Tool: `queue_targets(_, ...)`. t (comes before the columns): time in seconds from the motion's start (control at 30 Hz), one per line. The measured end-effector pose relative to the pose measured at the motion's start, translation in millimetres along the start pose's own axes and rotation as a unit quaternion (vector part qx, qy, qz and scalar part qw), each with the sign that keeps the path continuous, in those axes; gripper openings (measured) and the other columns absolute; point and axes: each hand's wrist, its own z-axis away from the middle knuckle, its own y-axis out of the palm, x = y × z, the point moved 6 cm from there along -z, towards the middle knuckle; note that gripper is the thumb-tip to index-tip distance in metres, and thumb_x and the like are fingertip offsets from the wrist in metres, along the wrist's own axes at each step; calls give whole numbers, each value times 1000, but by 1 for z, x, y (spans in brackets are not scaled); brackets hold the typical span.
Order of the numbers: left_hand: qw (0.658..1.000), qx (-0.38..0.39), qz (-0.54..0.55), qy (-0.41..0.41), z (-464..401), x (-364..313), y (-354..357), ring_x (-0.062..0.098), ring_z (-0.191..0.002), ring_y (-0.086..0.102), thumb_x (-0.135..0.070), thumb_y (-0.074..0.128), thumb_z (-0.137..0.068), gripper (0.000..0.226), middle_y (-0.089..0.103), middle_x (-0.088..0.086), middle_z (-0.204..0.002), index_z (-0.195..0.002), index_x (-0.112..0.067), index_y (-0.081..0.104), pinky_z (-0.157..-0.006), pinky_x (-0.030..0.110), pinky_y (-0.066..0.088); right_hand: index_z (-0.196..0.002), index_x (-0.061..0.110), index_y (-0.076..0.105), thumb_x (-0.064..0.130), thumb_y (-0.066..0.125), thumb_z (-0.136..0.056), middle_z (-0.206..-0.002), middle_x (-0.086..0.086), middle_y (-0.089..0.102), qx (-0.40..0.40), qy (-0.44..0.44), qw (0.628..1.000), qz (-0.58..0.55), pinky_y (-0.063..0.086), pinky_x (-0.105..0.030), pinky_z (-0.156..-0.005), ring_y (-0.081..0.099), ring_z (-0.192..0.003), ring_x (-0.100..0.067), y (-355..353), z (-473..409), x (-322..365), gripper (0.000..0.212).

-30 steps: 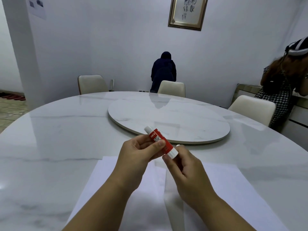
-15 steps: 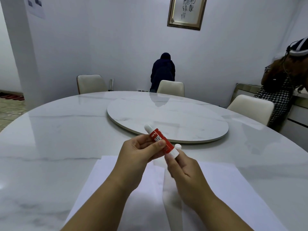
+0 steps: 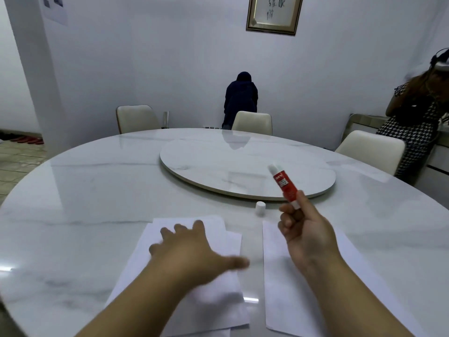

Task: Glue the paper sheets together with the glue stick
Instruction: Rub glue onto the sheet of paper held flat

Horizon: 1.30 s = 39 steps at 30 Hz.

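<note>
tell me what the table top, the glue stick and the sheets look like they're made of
Table top: looks like polished marble or marble-look stone, grey-veined, mirror-glossy reflections.
Glue stick: apparently plastic, red printed body with white ends, smooth.
Sheets: thin white paper, matte, lying flat with crisp edges.

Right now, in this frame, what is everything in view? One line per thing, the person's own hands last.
glue stick: 1, red, uncapped, raised in right hand
cap: 1, white, upright on table near turntable edge
paper sheets: overlapping stack, white, under left hand
paper sheet: 1, white, right of the stack
table: 1, white marble, round
turntable: 1, white marble, table centre
chairs: 3, cream, far side
framed picture: 1, gold frame, wall
people: 2, background
left hand: open, blurred, over stack
right hand: fingers around glue stick
</note>
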Motion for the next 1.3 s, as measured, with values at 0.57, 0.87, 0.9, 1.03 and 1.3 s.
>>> queue_targets(0.57,941,144,-41,303,-8,21,-5,-7,-129,36,-12,70,-73,59,44,-44,-125,-96,-65,56,-110,31,32,-82,15,67,16,62,-88,-60,1,56,1,-21,1000,19,41,-18,-48,46,-44,-9,-13,-10,7,8)
queue_targets(0.87,969,104,-73,210,-11,19,0,9,-142,20,-39,62,-84,56,21,-20,-154,-133,-51,36,-116,32,16,-94,19,59,30,53,-95,-65,5,68,43,-70,988,127,49,-23,-59,55,-60,-12,1,-1,5,13)
queue_targets(0.9,969,100,-57,217,-11,20,-7,7,-135,31,-38,62,-84,50,28,-22,-150,-129,-49,42,-111,28,24,-93,17,56,30,50,-96,-63,4,71,58,-87,980,166,52,-23,-58,57,-57,-12,6,2,4,15)
queue_targets(1.03,977,3,9,214,-15,5,2,9,-144,16,-51,41,-92,55,17,-14,-157,-143,-38,27,-118,31,11,-93,13,55,19,54,-95,-64,4,71,123,-131,932,315,56,-25,-60,61,-56,-10,28,11,-13,6)
queue_targets(1.3,975,8,-71,210,-20,8,25,4,-146,-7,-58,36,-90,75,-4,-14,-159,-151,-29,2,-119,31,-5,-95,20,58,21,54,-93,-86,6,71,220,-120,847,469,53,-44,-90,68,-84,-13,45,4,-50,4)
